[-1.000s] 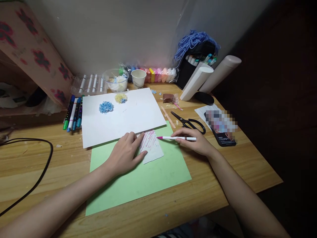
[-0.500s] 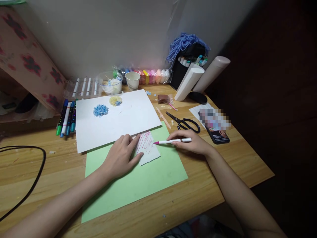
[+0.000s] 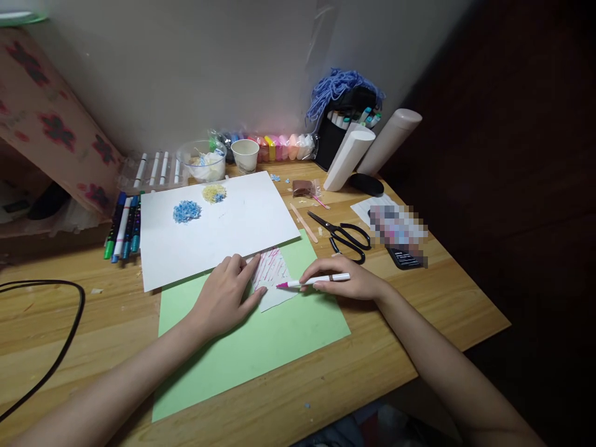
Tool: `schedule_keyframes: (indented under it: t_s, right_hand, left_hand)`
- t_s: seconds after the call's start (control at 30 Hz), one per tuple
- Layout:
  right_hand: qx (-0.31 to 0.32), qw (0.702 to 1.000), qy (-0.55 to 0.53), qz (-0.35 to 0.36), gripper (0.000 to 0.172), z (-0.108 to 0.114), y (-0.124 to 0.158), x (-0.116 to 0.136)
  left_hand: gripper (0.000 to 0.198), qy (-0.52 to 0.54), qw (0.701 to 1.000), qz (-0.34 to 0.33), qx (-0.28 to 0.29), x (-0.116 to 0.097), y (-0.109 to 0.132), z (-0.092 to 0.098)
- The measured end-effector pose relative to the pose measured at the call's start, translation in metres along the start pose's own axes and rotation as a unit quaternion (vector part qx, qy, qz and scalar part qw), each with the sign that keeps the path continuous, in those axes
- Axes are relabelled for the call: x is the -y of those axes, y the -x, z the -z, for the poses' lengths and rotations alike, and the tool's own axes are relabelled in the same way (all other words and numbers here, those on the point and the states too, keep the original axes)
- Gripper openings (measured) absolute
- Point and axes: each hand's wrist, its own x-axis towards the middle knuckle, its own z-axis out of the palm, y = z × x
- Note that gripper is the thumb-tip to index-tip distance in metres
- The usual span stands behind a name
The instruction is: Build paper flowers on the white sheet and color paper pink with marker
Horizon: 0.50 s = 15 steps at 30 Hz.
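My right hand (image 3: 347, 279) holds a white marker (image 3: 333, 278) with a pink tip, and the tip is at the surface of a small white paper (image 3: 277, 297) covered in pink strokes. With fingers apart, my left hand (image 3: 228, 288) lies flat, its thumb and index finger on the left part of that paper. Under both is a green sheet (image 3: 251, 360). A large white sheet (image 3: 233, 239) overlaps the top of the green one and bears a blue crumbly patch (image 3: 187, 212) and a yellow one (image 3: 215, 194).
Black scissors (image 3: 342, 233) and a wooden stick (image 3: 303, 222) lie right of the white sheet. Farther right is a phone (image 3: 405, 257). Several markers (image 3: 123, 226), a clear bowl (image 3: 202, 162) and a paper cup (image 3: 245, 155) stand behind and left. A black cable (image 3: 77, 323) curves at left.
My right hand has moved left and down with the marker, bringing its tip farther over the small paper. My left hand stays on the paper. The view has shifted slightly.
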Motion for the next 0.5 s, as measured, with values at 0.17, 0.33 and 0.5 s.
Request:
schedule_keyframes:
  t_s: [0.17,0.33,0.5]
  right_hand:
    - [0.016,1.0,0.017,-0.005,0.024,0.001,-0.002,-0.001]
    - [-0.028,0.999,0.015,-0.034,0.023,0.015,0.003,-0.002]
    - [-0.065,0.998,0.01,-0.023,0.022,0.018,0.006,-0.004]
  left_hand:
    - [0.052,0.001,1.0,0.002,0.007,0.0,0.0,0.0]
    - [0.052,-0.001,1.0,0.003,0.01,-0.001,0.0,0.001]
    - [0.054,0.005,1.0,0.002,0.013,0.0,0.0,0.0]
